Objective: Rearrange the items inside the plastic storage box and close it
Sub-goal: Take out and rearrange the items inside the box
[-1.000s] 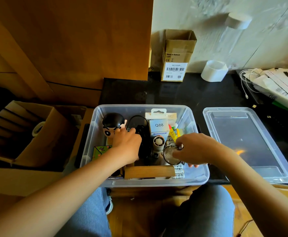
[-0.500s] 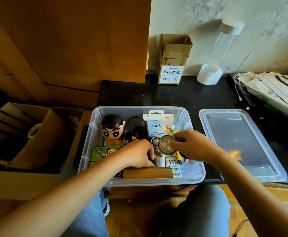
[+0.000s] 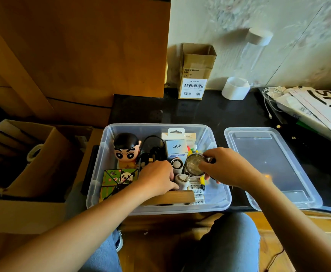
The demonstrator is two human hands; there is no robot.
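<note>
— Why is our plastic storage box (image 3: pixel 109 169) open, its lid (image 3: pixel 268 165) lying just beside it?

— We're rearranging: our right hand (image 3: pixel 225 167) pinches a round tin (image 3: pixel 194 165); our left hand (image 3: pixel 156 177) grips a small white tube (image 3: pixel 182 180).

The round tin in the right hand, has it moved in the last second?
Yes. The round tin has risen and tipped up on edge, nearer the Q88 box, held by the right hand.
</note>
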